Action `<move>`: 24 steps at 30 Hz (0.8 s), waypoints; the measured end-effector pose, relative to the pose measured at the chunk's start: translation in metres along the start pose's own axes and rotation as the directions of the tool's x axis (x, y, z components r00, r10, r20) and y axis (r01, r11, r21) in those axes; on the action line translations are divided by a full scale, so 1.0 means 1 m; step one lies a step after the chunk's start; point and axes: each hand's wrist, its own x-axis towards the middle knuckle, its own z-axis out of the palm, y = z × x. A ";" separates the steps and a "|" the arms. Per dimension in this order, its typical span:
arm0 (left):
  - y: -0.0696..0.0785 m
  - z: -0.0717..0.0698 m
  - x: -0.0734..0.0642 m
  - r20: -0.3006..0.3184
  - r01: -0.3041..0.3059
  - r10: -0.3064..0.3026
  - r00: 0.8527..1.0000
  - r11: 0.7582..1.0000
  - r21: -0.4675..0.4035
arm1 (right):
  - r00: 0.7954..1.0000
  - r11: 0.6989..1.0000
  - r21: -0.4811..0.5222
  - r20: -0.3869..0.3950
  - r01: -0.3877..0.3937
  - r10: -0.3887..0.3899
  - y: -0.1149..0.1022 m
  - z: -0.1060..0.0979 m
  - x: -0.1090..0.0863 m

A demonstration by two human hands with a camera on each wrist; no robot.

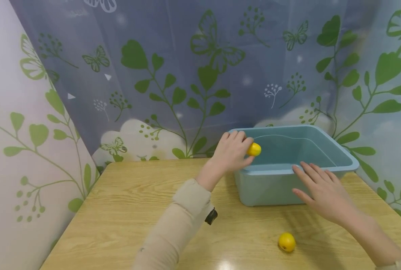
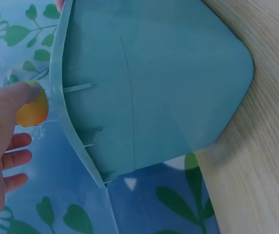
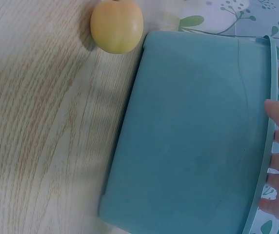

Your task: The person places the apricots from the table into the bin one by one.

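My left hand (image 1: 230,152) is over the left end of a blue-green plastic tub (image 1: 271,189), gripping a small yellow-orange fruit (image 1: 254,149) between thumb and fingers. In the left wrist view the thumb lies across that fruit (image 2: 33,108), just outside the tub's rim (image 2: 57,83), while the other fingertips show below it. My right hand (image 1: 322,191) is at the front rim of the tub, its fingers spread and nearly straight. The right wrist view has those fingertips (image 3: 274,161) right at the rim. The tub stands upright, and its visible inside holds nothing.
A yellow apple (image 1: 286,242) sits on the wooden table (image 1: 146,202) in front of the tub, near the right forearm; the right wrist view shows the apple (image 3: 117,26) larger. Printed cloth (image 1: 173,75) with leaves and butterflies hangs behind and on both sides.
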 end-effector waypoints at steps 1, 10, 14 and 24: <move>0.000 0.000 0.001 0.000 0.005 -0.005 1.000 1.000 0.009 | 1.000 1.000 0.000 0.001 0.001 -0.001 0.000 0.000 0.000; 0.002 -0.002 -0.004 -0.084 -0.036 0.043 0.996 0.996 0.080 | 1.000 1.000 0.000 -0.025 0.018 -0.018 0.000 0.004 0.000; 0.006 -0.006 -0.009 -0.177 -0.099 0.115 0.977 0.990 0.099 | 0.999 1.000 -0.004 -0.029 0.015 -0.015 0.001 0.004 0.000; 0.031 -0.016 -0.030 -0.289 -0.266 0.284 0.914 0.959 0.101 | 0.999 1.000 -0.004 -0.045 0.014 -0.014 0.000 0.004 0.000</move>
